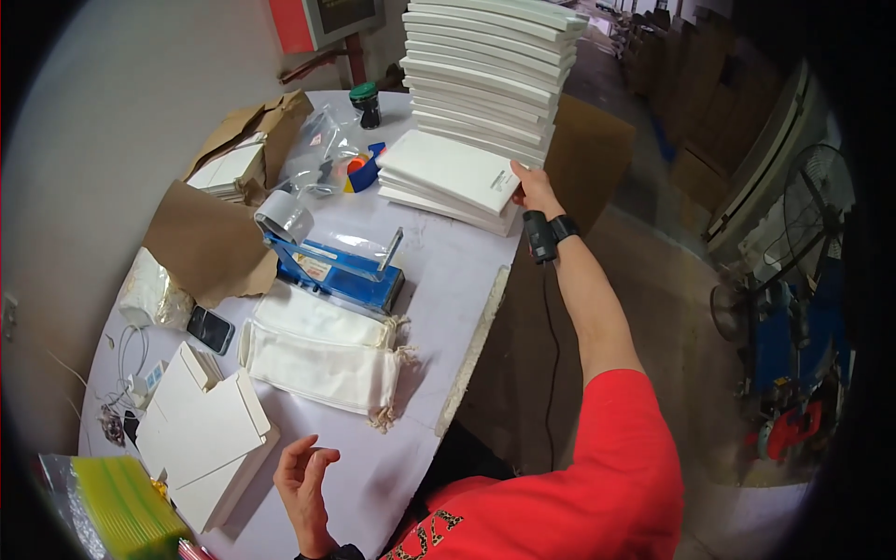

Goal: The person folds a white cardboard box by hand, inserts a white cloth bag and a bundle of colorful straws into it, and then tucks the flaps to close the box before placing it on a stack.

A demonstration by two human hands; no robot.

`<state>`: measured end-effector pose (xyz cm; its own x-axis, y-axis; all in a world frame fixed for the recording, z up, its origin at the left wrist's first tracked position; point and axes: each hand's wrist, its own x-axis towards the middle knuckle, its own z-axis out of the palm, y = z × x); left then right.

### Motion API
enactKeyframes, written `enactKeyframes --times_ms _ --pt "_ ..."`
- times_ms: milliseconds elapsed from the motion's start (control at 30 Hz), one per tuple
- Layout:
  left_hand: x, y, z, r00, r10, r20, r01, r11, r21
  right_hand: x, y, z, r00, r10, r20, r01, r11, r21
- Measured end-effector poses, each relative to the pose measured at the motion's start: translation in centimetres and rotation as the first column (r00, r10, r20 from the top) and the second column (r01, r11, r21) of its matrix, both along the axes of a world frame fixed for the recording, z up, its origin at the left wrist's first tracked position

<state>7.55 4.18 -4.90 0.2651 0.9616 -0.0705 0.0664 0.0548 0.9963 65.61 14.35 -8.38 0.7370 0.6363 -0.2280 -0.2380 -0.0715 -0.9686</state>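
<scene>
My right hand (537,189) reaches to the far edge of the table. Its thumb lies on top of a flat white box (451,166) and its fingers wrap the right end. That box rests on a short pile of similar flat boxes (439,213), in front of a tall stack of them (485,79). Close to my body, my left hand (306,490) hovers over the table with loosely bent, parted fingers and nothing in it. Left of it lies a pile of white folded cardboard pieces (201,429). Beyond are white drawstring pouches (322,364).
A blue tape dispenser (350,280) stands mid-table beside brown paper (210,245). Around it are a phone (211,329), a green-lidded jar (366,105), clear plastic bags (322,149) and yellow-green packaging (126,509). A fan (812,215) stands on the right.
</scene>
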Motion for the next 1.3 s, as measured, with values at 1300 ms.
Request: enactKeyframes --times_ms 1300 --pt "-21.2 3.8 -4.0 0.356 0.797 -0.488 -0.237 0.582 0.777 -27.0 -4.4 9.3 0.272 0.241 0.932 -0.593 0.805 -0.035"
